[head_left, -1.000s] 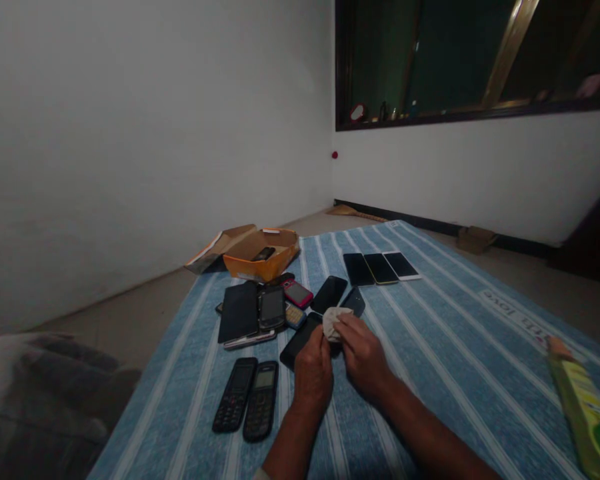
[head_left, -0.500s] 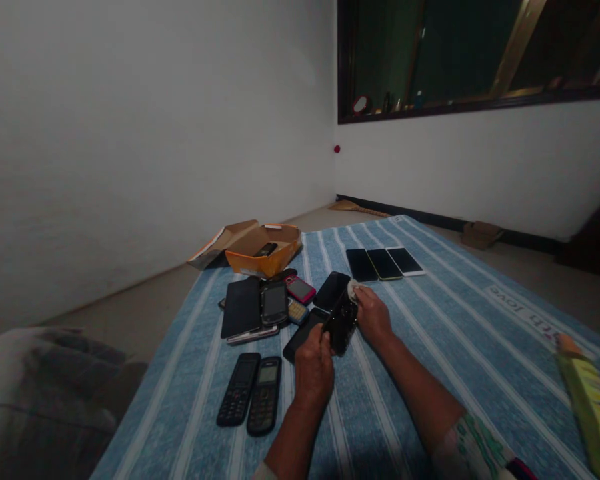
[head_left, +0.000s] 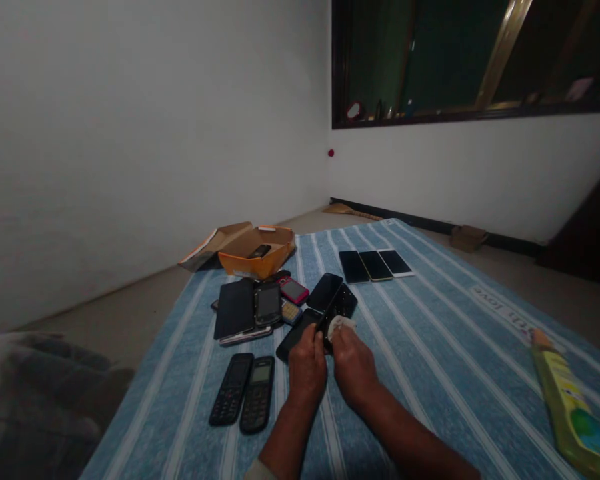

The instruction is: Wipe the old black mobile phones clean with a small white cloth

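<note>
My left hand (head_left: 307, 363) grips the near edge of a dark phone (head_left: 346, 303) with a shiny, speckled surface, tilted above the cloth. My right hand (head_left: 353, 363) pinches a small white cloth (head_left: 341, 324) against that phone, close to my left fingers. Beneath and beside it lie two black phones (head_left: 325, 291), one partly hidden by my left hand. To the left is a pile with a black tablet-like item (head_left: 235, 308), a dark phone (head_left: 269, 303), a pink phone (head_left: 294, 291) and a yellow-keyed phone (head_left: 291, 312). Two keypad phones (head_left: 231, 390) lie nearer me, side by side.
An open orange box (head_left: 257, 265) with a phone inside stands at the far left of the striped blue cloth (head_left: 395, 393). Three smartphones (head_left: 376, 265) lie in a row farther back. A bottle of yellow-green liquid (head_left: 567, 407) lies at the right edge.
My right hand and the white cloth have moved from the phone's far upper edge down towards its near end, closer to my left hand. The camera view has shifted slightly.
</note>
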Demonstrator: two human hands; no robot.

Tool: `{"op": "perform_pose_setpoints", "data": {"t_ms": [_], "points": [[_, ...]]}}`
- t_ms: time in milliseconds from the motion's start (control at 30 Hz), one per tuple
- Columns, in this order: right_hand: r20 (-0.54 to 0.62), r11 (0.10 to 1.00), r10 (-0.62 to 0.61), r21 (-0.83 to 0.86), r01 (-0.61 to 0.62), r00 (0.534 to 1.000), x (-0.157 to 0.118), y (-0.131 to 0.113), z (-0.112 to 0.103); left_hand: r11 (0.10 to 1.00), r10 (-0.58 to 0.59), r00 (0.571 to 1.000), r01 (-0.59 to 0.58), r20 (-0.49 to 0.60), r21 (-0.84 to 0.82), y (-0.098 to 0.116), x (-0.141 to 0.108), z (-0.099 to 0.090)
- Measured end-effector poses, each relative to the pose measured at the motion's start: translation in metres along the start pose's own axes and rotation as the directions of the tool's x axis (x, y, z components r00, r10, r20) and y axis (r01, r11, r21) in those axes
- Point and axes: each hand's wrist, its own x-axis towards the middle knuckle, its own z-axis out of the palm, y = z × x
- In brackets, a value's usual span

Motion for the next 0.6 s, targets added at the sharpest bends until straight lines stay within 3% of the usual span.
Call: {"op": "perform_pose_setpoints", "data": {"t_ms": [200,400,500,600], "points": [[-0.067,0.99,-0.135,0.033,0.138,0.989,-0.031,-0.016,0.002,0.999,0.029,1.0,-0.029,-0.003,0.035,-0.007,0.001,0.001],[0.081,0.906,-0.35,0.282,0.315,0.933,-0.041,-0.012,-0.038,0.986,0.146,0.989,-0.144,-0.013,0.084,-0.009,-0.002,0.002],[0.194,0.924,-0.228,0.351,0.149,0.954,-0.032,0.006,-0.06,0.96,0.248,0.969,-0.244,-0.017,0.136,-0.007,-0.005,0.004],[0.26,0.896,0.015,0.424,-0.128,0.965,-0.015,0.039,-0.072,0.926,0.338,0.941,-0.336,0.013,0.173,-0.001,-0.009,0.004]]}}
